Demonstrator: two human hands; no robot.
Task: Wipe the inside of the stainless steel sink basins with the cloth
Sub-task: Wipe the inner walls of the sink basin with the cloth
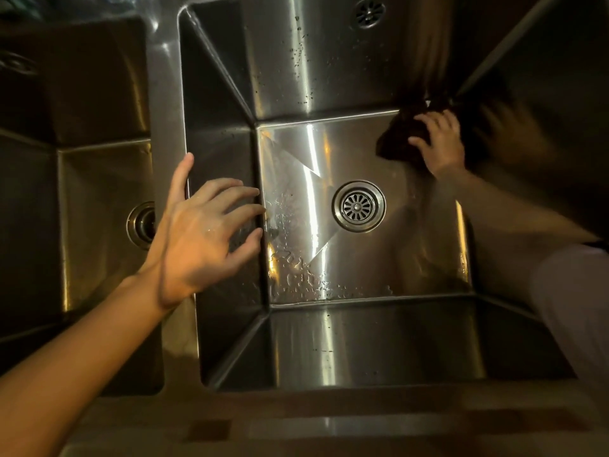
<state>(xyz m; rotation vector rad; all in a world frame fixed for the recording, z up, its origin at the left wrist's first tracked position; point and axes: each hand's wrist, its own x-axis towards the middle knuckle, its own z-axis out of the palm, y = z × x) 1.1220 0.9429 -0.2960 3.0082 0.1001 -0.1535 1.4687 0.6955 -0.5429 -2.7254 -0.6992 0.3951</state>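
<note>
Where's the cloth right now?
The dark cloth is under the right hand, pressed into the far right corner of the middle basin, beyond the drain.

The right hand [440, 143] is pressing a dark cloth [400, 140] into the basin's [296, 341] far right corner (left hand [201, 232] is hovering, fingers spread).

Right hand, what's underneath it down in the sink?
Under the right hand lies a dark cloth, pressed into the far right corner of the middle basin. The steel beneath the cloth is covered, so its state cannot be seen.
</note>
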